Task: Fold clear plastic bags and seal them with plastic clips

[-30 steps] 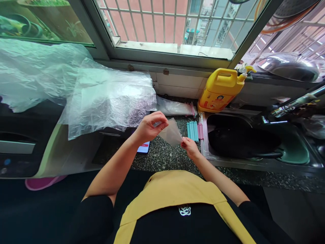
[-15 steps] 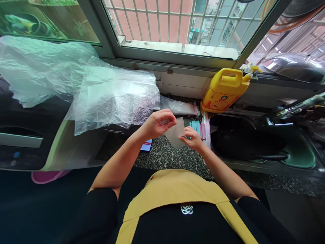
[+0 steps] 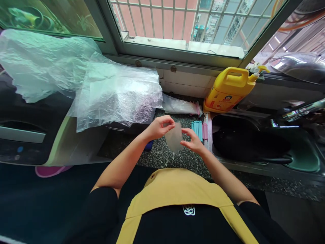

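Observation:
A small clear plastic bag [image 3: 174, 139] hangs between both hands above the speckled counter [image 3: 167, 157]. My left hand [image 3: 160, 126] pinches its upper left corner, fingers curled. My right hand [image 3: 193, 141] pinches the bag's right edge between thumb and fingers. Just beyond my right hand lie several blue and pink sealing clips [image 3: 199, 130] by the sink's edge.
A large crumpled clear plastic sheet [image 3: 101, 88] covers the stove area at left. A flat pack of clear bags [image 3: 179, 107] lies by the wall. A yellow jug [image 3: 230, 88] stands at the back. The sink [image 3: 254, 144] holds a dark pan. A phone [image 3: 148, 145] peeks under my left wrist.
My right hand rose from the bag's lower corner to its right edge and closer to my left hand. The bag now hangs more upright between them.

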`<state>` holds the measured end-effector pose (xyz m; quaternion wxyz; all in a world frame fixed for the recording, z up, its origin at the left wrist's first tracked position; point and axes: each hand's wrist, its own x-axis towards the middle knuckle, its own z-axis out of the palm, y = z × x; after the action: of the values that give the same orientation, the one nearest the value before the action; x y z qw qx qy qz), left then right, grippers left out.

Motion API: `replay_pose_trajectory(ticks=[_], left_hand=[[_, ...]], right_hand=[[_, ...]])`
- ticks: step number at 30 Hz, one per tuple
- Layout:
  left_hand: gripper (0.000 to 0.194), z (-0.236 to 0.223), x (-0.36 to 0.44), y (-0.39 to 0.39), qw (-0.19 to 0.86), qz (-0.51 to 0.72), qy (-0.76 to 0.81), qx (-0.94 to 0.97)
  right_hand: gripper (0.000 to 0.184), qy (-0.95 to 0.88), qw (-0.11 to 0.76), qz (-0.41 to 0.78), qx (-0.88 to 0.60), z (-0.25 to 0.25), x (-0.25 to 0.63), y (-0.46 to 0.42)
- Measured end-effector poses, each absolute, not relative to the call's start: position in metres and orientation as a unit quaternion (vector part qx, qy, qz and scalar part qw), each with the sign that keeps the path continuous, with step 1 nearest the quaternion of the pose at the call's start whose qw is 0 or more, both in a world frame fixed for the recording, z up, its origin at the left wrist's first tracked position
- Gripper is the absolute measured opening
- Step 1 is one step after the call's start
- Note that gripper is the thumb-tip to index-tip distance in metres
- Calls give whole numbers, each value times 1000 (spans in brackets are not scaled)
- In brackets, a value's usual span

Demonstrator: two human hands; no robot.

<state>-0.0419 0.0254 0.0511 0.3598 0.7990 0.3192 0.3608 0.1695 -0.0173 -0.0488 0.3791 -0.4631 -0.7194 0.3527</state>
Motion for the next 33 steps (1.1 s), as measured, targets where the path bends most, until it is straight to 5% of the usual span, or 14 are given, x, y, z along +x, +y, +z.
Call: replay_pose_trajectory(ticks=[5,9,15,20,26,33], left_hand=[[20,-1,-44,34,412,372,380,740],[21,-56,-55,35,317,314,616,649],[18,-102,-61,24,308,250,656,642],[17,-87,-48,30,338,295,612,651],[74,-36,-15,32,571,466,348,578],[48,-7,0,27,597,485,374,518]], right_hand=[[25,-671,416,379,-482,-32,140,9],[23,-650,426,357,-518,-31,140,14],[25,-652,441,329,-521,-20,157,8],[29,-646,462,328,-511,-8,163,4],[34,-620,469,358,-518,-4,162,-1],[37,-605,467,377,-523,-1,166,-5]])
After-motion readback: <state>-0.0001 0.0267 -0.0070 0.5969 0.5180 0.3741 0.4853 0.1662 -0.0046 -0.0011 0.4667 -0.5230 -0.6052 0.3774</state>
